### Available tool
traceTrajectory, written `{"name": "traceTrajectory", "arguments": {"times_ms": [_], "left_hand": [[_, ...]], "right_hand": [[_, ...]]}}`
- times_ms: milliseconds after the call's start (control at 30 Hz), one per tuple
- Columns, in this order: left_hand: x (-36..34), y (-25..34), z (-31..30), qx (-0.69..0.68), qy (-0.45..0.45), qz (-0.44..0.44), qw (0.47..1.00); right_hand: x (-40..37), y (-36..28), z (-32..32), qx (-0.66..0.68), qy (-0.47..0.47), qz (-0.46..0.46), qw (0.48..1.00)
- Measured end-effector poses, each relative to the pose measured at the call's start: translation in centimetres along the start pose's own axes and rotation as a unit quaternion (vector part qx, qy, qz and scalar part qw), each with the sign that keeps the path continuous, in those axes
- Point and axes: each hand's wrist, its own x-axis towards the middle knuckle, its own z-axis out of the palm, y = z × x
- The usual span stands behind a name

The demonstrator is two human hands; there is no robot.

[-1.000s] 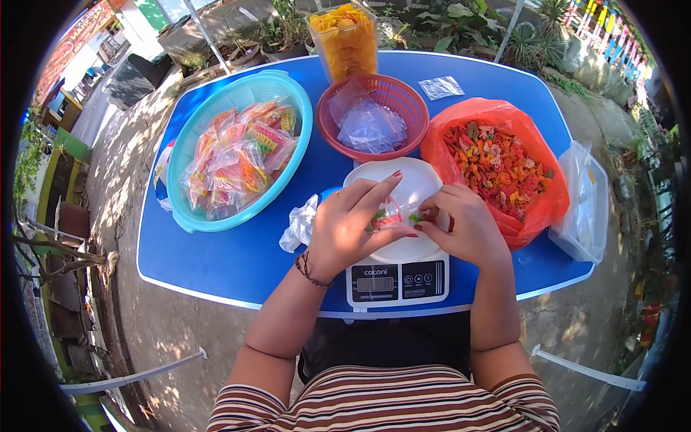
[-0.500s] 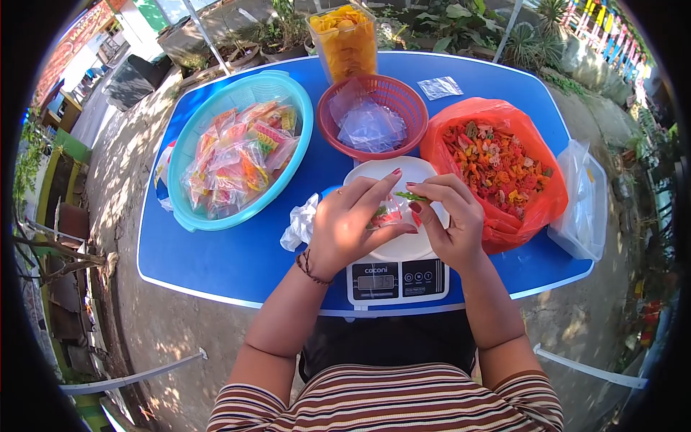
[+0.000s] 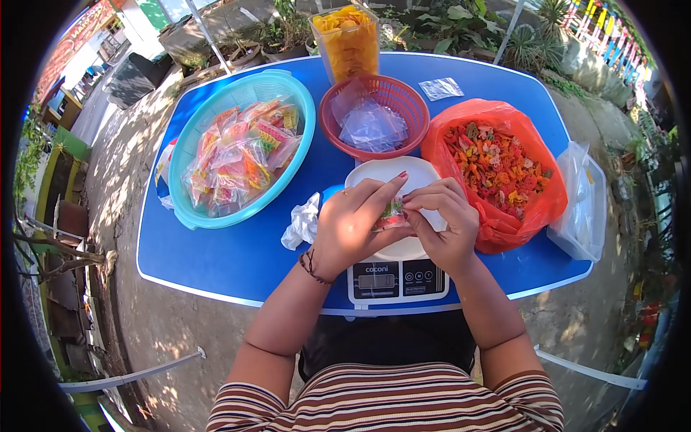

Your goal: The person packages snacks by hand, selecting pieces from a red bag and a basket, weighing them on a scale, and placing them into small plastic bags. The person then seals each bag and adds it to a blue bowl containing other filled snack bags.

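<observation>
My left hand (image 3: 354,218) is closed on a small clear plastic bag (image 3: 391,217) with red and green pieces inside, its thumb below and fingers above. At the bag's right edge, the fingertips of my right hand (image 3: 448,216) are pinched together on the plastic. Both hands are over a white plate (image 3: 367,171) on a kitchen scale (image 3: 398,281), whose display I cannot read. Right of my right hand, a red plastic bag (image 3: 533,223) stands open, full of orange, red and yellow crunchy-looking pieces.
A turquoise basket (image 3: 311,137) of filled packets stands at left, a red basket (image 3: 417,108) of flat plastic bags behind the plate. Around them on the blue table (image 3: 209,259) are crumpled white paper (image 3: 302,222), a tub of yellow chips (image 3: 347,43), a plastic packet (image 3: 440,88) and a clear container (image 3: 581,209).
My right hand has brought the green piece from above down into the small bag. Its fingers have moved left and now meet the bag's edge.
</observation>
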Motion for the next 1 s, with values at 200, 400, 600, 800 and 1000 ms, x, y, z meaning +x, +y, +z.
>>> {"name": "traceTrajectory", "arguments": {"times_ms": [200, 400, 600, 800, 1000], "left_hand": [[0.0, -0.2, -0.1, -0.004, 0.014, 0.015, 1.0], [0.3, -0.4, -0.3, 0.04, 0.067, 0.019, 0.997], [0.3, -0.5, -0.4, 0.048, 0.077, 0.014, 0.996], [0.1, -0.4, -0.3, 0.032, 0.051, -0.01, 0.998], [0.2, -0.2, -0.3, 0.03, 0.041, -0.016, 0.999]], "right_hand": [[0.2, -0.1, -0.8, 0.0, -0.019, 0.032, 0.999], [0.4, 0.5, -2.1, -0.071, -0.125, 0.111, 0.983], [0.2, 0.7, -2.0, -0.228, -0.173, 0.083, 0.955], [0.1, 1.3, -1.6, -0.189, -0.147, 0.086, 0.967], [0.0, 1.1, -0.9, -0.09, -0.054, 0.077, 0.992]]}}
